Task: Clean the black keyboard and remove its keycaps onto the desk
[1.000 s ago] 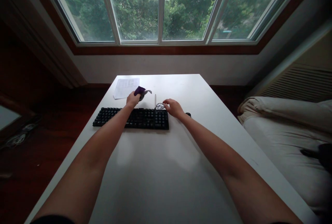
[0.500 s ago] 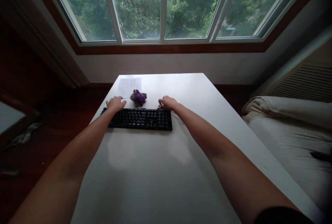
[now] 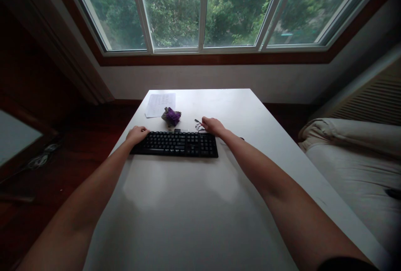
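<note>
A black computer keyboard lies across the white table. Its left end is under my left hand, whose fingers are closed around the edge with the thumb on the near-top corner. Just behind the keyboard's right end, my right hand is pinched closed. From its fingertips sticks a thin dark tip with a fine wiry loop; whether this is a cable or eyeglasses I cannot make out. A purple artificial-looking flower rests behind the keyboard, between my hands.
A printed paper sheet lies at the table's far left corner. Behind the keyboard is a small clear item with a black part. A dark object shows past my right forearm. A cushioned seat stands right of the table.
My left hand has come down from spread fingers to a grip on the keyboard's left end. The keyboard sits slightly farther right. The thin thing at my right fingertips shows more clearly.
</note>
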A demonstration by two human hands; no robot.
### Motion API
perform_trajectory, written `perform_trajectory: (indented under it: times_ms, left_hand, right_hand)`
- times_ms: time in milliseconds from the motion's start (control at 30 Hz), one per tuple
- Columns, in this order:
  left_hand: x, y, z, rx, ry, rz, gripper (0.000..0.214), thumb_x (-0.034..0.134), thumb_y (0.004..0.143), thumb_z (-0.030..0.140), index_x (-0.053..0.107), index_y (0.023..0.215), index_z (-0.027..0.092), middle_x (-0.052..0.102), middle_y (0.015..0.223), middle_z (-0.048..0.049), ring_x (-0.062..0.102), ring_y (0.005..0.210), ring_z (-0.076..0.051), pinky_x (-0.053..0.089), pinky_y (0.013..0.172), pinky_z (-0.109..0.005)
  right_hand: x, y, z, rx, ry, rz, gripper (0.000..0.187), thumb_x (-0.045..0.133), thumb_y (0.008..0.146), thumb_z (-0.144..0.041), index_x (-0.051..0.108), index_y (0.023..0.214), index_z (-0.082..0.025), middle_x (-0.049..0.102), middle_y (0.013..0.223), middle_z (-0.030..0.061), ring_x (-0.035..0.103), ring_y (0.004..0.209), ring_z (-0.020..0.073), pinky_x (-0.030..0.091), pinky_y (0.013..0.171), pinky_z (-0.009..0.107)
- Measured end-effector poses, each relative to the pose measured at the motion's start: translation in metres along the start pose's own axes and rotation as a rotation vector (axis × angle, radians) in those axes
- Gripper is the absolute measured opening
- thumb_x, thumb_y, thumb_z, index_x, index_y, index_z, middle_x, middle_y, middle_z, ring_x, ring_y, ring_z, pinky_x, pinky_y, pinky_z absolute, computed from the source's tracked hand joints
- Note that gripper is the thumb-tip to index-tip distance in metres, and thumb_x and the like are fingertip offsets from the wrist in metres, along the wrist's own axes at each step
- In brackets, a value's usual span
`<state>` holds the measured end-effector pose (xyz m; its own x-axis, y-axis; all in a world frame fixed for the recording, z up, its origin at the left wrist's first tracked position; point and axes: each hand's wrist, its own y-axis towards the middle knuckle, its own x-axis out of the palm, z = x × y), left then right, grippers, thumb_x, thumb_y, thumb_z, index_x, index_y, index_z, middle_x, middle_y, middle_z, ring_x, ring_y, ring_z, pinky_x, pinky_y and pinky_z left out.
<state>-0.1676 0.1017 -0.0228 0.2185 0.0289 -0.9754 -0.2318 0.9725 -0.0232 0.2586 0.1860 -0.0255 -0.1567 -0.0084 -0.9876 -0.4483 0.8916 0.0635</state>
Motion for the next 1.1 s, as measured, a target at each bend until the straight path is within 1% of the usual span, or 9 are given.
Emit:
perform_trajectory:
  times_ms: [233, 433, 567, 633, 733, 800, 967, 1033, 1100]
  left_hand:
    - [0.012, -0.047, 0.037, 0.23, -0.206, -0.001, 0.036, 0.054, 0.087, 0.046, 0.075, 0.106, 0.024, 0.072, 0.116, -0.0075, 0.062, 0.115, -0.026, 0.046, 0.104, -0.035]
    - [0.02, -0.081, 0.054, 0.219, -0.521, 0.033, 0.039, 0.058, 0.085, 0.043, 0.07, 0.118, 0.025, 0.068, 0.127, -0.0049, 0.06, 0.121, -0.025, 0.042, 0.111, -0.038]
    - [0.023, -0.1, 0.055, 0.231, -0.831, -0.074, 0.052, 0.05, 0.089, 0.045, 0.059, 0.136, 0.025, 0.06, 0.141, -0.0046, 0.058, 0.126, -0.025, 0.046, 0.107, -0.039]
    - [0.025, -0.108, 0.055, 0.222, -0.91, -0.1, 0.056, 0.049, 0.089, 0.045, 0.055, 0.14, 0.025, 0.057, 0.144, -0.0055, 0.056, 0.128, -0.025, 0.048, 0.106, -0.04]
    - [0.031, -0.113, 0.055, 0.232, -0.919, -0.048, 0.054, 0.053, 0.087, 0.043, 0.056, 0.139, 0.025, 0.054, 0.147, -0.0059, 0.05, 0.136, -0.026, 0.043, 0.112, -0.04]
    - [0.036, -0.114, 0.051, 0.209, -0.894, -0.002, 0.053, 0.054, 0.088, 0.042, 0.056, 0.137, 0.024, 0.058, 0.142, -0.007, 0.053, 0.133, -0.026, 0.043, 0.112, -0.042]
    - [0.047, -0.126, 0.029, 0.157, -0.686, 0.205, 0.048, 0.06, 0.086, 0.039, 0.059, 0.131, 0.021, 0.063, 0.131, -0.01, 0.058, 0.124, -0.026, 0.046, 0.109, -0.042]
    - [0.049, -0.135, 0.022, 0.167, -0.643, 0.229, 0.046, 0.059, 0.087, 0.038, 0.059, 0.13, 0.023, 0.063, 0.131, -0.0088, 0.06, 0.122, -0.025, 0.046, 0.109, -0.04]
    - [0.048, -0.142, 0.019, 0.191, -0.624, 0.195, 0.047, 0.058, 0.088, 0.038, 0.058, 0.133, 0.025, 0.064, 0.132, -0.007, 0.061, 0.122, -0.025, 0.047, 0.109, -0.04]
  right_hand:
    - [-0.002, -0.045, 0.012, 0.035, 0.128, 0.127, 0.021, 0.054, 0.1, -0.033, 0.066, 0.112, -0.021, 0.072, 0.1, 0.0063, 0.063, 0.086, 0.018, 0.04, 0.073, 0.026]
    - [-0.005, -0.094, 0.021, 0.002, 0.185, 0.269, 0.022, 0.052, 0.099, -0.026, 0.07, 0.11, -0.021, 0.067, 0.105, 0.0067, 0.063, 0.087, 0.0184, 0.043, 0.079, 0.027]
    - [-0.013, -0.12, 0.012, -0.027, 0.184, 0.334, 0.028, 0.046, 0.102, -0.03, 0.07, 0.116, -0.025, 0.064, 0.107, 0.0074, 0.063, 0.085, 0.019, 0.044, 0.078, 0.029]
    - [-0.017, -0.128, 0.003, -0.049, 0.217, 0.347, 0.028, 0.046, 0.102, -0.031, 0.07, 0.115, -0.024, 0.064, 0.105, 0.0077, 0.062, 0.086, 0.0197, 0.045, 0.08, 0.029]
    - [-0.021, -0.133, -0.013, -0.096, 0.305, 0.363, 0.026, 0.047, 0.101, -0.027, 0.069, 0.114, -0.022, 0.065, 0.103, 0.0079, 0.062, 0.091, 0.0206, 0.046, 0.084, 0.031]
    - [-0.022, -0.134, -0.024, -0.127, 0.351, 0.369, 0.027, 0.047, 0.1, -0.023, 0.069, 0.115, -0.021, 0.065, 0.103, 0.0082, 0.061, 0.093, 0.021, 0.047, 0.086, 0.032]
    - [-0.021, -0.135, -0.051, -0.203, 0.337, 0.311, 0.031, 0.048, 0.1, -0.021, 0.07, 0.122, -0.024, 0.066, 0.105, 0.0092, 0.061, 0.099, 0.022, 0.047, 0.089, 0.033]
    - [-0.018, -0.131, -0.064, -0.227, 0.305, 0.259, 0.031, 0.049, 0.101, -0.025, 0.07, 0.124, -0.027, 0.067, 0.104, 0.0081, 0.062, 0.096, 0.0206, 0.047, 0.085, 0.031]
    - [-0.014, -0.124, -0.08, -0.244, 0.269, 0.203, 0.031, 0.049, 0.102, -0.03, 0.07, 0.126, -0.031, 0.068, 0.104, 0.0061, 0.064, 0.088, 0.0183, 0.046, 0.08, 0.028]
